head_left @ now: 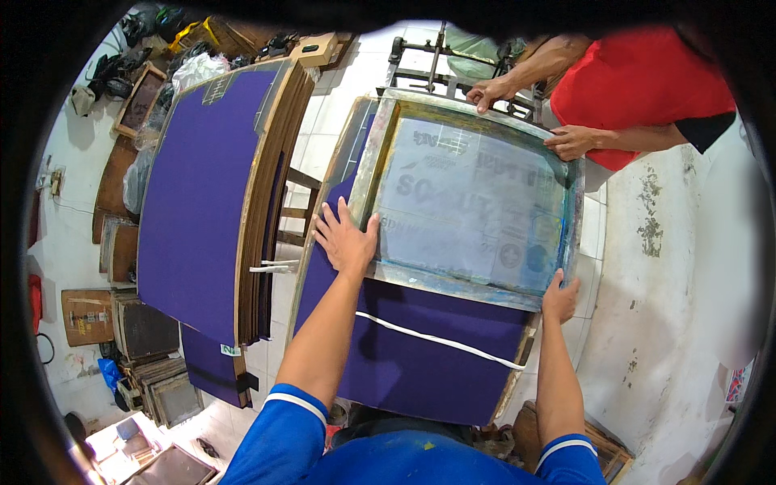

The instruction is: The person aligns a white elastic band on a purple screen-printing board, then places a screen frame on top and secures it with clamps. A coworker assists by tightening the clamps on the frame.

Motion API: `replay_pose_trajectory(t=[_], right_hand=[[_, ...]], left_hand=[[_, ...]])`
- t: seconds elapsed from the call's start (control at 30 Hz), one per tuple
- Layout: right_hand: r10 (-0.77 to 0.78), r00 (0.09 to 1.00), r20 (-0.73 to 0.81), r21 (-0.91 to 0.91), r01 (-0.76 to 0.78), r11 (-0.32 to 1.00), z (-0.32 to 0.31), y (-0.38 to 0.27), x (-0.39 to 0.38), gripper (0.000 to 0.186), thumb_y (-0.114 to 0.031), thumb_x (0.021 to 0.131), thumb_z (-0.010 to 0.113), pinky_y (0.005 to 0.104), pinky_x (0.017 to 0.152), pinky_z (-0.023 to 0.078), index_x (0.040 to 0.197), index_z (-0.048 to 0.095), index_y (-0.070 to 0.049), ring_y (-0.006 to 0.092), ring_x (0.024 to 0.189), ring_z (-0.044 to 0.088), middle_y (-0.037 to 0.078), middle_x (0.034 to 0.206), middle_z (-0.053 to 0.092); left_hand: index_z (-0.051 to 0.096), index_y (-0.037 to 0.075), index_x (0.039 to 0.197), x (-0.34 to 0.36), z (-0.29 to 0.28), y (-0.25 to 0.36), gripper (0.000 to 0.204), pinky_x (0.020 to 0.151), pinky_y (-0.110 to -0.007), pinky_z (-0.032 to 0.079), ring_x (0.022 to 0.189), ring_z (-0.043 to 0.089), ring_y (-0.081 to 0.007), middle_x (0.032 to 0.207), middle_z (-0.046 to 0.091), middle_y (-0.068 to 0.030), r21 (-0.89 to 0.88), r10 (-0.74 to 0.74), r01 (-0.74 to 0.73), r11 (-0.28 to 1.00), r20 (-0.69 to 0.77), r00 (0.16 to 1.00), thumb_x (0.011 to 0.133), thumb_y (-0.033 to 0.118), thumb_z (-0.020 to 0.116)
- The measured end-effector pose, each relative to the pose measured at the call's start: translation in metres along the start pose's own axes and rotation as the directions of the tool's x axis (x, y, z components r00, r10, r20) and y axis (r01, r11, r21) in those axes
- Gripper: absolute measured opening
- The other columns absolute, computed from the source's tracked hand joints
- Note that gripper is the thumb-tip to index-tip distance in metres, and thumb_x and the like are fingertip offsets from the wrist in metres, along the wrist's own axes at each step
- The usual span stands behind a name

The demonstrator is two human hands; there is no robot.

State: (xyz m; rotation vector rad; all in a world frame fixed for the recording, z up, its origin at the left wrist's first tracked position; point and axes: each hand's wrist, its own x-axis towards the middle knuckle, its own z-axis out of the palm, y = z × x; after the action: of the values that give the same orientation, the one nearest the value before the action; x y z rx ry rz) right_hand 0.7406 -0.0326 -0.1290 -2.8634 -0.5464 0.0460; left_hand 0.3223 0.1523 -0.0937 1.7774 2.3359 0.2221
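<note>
A screen printing frame (462, 288) with a stained border and pale mesh lies over a board covered with purple cloth (440, 372). My left hand (347, 240) rests with fingers spread at the frame's left side, the thumb on its border. At the near right corner, my right hand (559, 298) is closed around the frame's edge. Across from me, a co-worker's one hand (490, 92) touches the far rail and the other hand (571, 141) holds the far right corner. A white cord (440, 339) lies across the purple cloth near me.
To the left stands a thick stack of boards topped with purple cloth (198, 202). More frames (153, 388) lean by the left wall. A metal rack (420, 69) stands beyond the frame, near the co-worker in a red garment (638, 89). A white wall (647, 267) rises on the right.
</note>
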Motion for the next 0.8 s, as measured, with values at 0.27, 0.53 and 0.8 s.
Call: replay_pose_trajectory(t=[0.27,0.53,0.8], right_hand=[[0.004,1.000,-0.008,-0.042,-0.004,0.999,-0.001,-0.001,-0.001,0.068,-0.054,0.098,0.060,0.0543,0.102,0.050,0.144,0.054,-0.005,0.0439,0.123,0.063,0.021,0.137,0.066],[-0.024,1.000,0.007,-0.021,0.024,0.999,-0.003,-0.001,-0.002,0.060,-0.050,0.098,0.062,0.0539,0.099,0.049,0.137,0.055,-0.005,0.0429,0.121,0.063,0.022,0.131,0.067],[-0.022,1.000,0.011,-0.013,0.022,1.000,-0.002,-0.001,0.000,0.061,-0.049,0.098,0.063,0.0537,0.100,0.050,0.137,0.054,-0.004,0.0418,0.122,0.063,0.022,0.131,0.067]], left_hand=[[0.031,0.016,0.166,-0.004,-0.018,0.031,0.122,0.125,-0.068,0.018,0.157,0.015,-0.0513,0.172,0.017,-0.0255,0.109,-0.246,0.242,0.964,0.028,0.969,0.074,0.083,0.073],[0.031,0.014,0.166,0.003,-0.002,0.007,0.114,0.126,-0.064,0.018,0.158,0.019,-0.0476,0.170,0.025,-0.0246,0.037,-0.067,0.066,0.997,0.045,0.997,0.079,0.075,0.075],[0.032,0.001,0.162,0.019,0.003,-0.028,0.083,0.131,-0.055,0.017,0.160,0.021,-0.0393,0.170,0.030,-0.0210,-0.073,0.261,-0.255,0.964,0.098,0.960,0.096,0.038,0.067]])
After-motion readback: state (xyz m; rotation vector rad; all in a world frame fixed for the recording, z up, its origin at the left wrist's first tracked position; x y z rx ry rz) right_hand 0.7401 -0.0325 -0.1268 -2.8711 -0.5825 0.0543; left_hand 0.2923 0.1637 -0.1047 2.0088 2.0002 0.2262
